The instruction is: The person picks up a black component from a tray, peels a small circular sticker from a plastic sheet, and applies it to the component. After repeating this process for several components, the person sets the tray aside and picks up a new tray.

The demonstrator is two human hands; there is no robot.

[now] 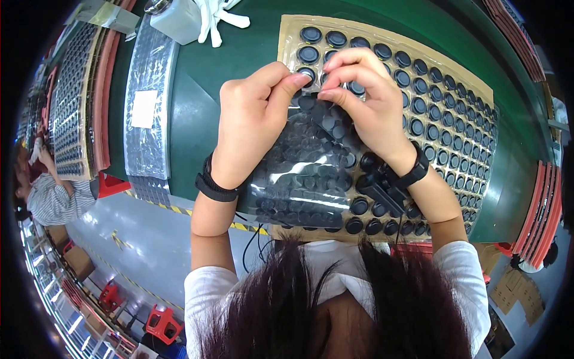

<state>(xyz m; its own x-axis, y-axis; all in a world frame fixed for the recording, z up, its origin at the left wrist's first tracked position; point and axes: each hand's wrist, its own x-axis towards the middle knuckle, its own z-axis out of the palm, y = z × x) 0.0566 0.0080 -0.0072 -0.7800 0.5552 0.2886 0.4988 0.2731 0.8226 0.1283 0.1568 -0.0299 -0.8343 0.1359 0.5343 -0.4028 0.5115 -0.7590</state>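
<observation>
My left hand point(254, 116) is closed, thumb pressed against the bent index finger at the tray's upper left. Whatever sits in that pinch is too small to name. Opposite it, my right hand point(373, 99) brings thumb and index fingertips together, the other fingers curled above; its pinch also hides what it holds. Just below both hands lies a glossy clear plastic sheet or bag point(299, 173) with many dark round discs point(327, 122). Underneath is a tan tray point(289, 36) holding rows of black round parts point(311, 35). Each wrist wears a black band.
A black bracket-like device point(379, 188) with a cable is by my right forearm. Left on the green table point(197, 110) is a bubble-textured plastic strip point(149, 78). White gloves point(215, 18) and a translucent bottle point(176, 21) stand behind. Another person point(57, 194) works farther left near stacked trays.
</observation>
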